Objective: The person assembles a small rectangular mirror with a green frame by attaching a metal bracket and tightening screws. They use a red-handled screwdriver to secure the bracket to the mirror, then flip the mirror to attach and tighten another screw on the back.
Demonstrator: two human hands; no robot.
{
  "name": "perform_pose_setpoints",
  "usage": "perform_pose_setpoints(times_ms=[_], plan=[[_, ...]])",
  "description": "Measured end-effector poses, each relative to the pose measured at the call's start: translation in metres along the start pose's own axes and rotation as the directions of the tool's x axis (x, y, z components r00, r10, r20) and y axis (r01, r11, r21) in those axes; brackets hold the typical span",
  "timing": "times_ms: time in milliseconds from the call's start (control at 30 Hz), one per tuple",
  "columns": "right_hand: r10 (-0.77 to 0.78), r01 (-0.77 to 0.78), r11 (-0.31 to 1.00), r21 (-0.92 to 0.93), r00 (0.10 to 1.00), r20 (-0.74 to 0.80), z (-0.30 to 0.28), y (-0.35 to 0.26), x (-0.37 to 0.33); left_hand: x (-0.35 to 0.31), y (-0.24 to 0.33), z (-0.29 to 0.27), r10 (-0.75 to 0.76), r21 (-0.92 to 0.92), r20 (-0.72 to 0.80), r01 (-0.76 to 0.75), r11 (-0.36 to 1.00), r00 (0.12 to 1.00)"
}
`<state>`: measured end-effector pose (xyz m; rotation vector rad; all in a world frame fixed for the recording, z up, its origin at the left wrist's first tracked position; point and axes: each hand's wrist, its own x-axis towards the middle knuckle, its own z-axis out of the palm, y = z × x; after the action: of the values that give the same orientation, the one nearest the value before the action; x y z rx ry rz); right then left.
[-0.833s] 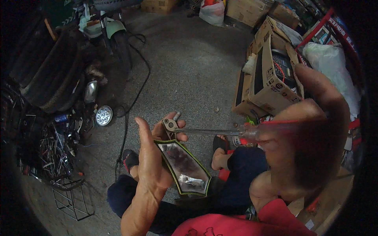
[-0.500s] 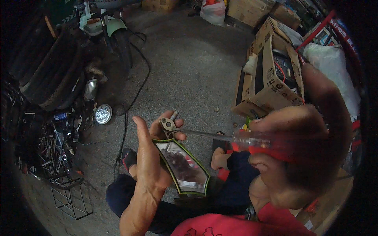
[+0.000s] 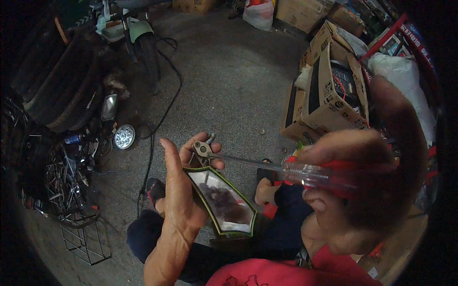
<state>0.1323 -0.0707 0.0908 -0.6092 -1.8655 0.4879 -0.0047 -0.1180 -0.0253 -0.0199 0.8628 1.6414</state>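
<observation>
My left hand (image 3: 182,198) is palm up, thumb raised, fingers curled around the metal bracket of a rear-view mirror. The mirror (image 3: 224,202) is long and angular with a green-edged rim, and it slants from the palm toward my lap. At its upper end the bracket (image 3: 202,149) shows a round hole and a bolt-like stub. My right hand (image 3: 348,190), blurred and close, is wrapped round the clear and red handle of a screwdriver (image 3: 310,174). Its long shaft points left, and the tip meets the bracket at my left fingers.
Cardboard boxes (image 3: 329,95) stand at the right, beside a white sack (image 3: 398,76). Stacked tyres (image 3: 67,90), a pile of loose tools (image 3: 67,186) and a round lamp (image 3: 125,137) lie at the left. A black cable (image 3: 177,76) crosses the floor near a wheeled vehicle (image 3: 140,35).
The mirror's lower end has shifted slightly right. My right hand has moved only a little around the screwdriver handle, and the tip stays at the bracket.
</observation>
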Motion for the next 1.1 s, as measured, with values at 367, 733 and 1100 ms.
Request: perform_pose_setpoints(times_ms=[367, 733, 1100], plan=[[-0.007, 0.198, 0.886, -0.42, 0.909, 0.416, -0.057, -0.004, 0.027, -0.001, -0.003, 0.008, -0.08, -0.079, 0.008, 0.08, 0.994, 0.997], [0.112, -0.069, 0.978, -0.196, 0.969, 0.22, -0.027, -0.004, 0.012, -0.002, -0.002, -0.002, -0.042, 0.089, -0.061, 0.047, 0.995, 0.997], [-0.04, 0.056, 0.998, -0.031, 0.927, 0.372, -0.022, 0.016, 0.018, 0.001, -0.005, -0.011, -0.043, 0.043, -0.121, 0.048, 0.998, 0.992]])
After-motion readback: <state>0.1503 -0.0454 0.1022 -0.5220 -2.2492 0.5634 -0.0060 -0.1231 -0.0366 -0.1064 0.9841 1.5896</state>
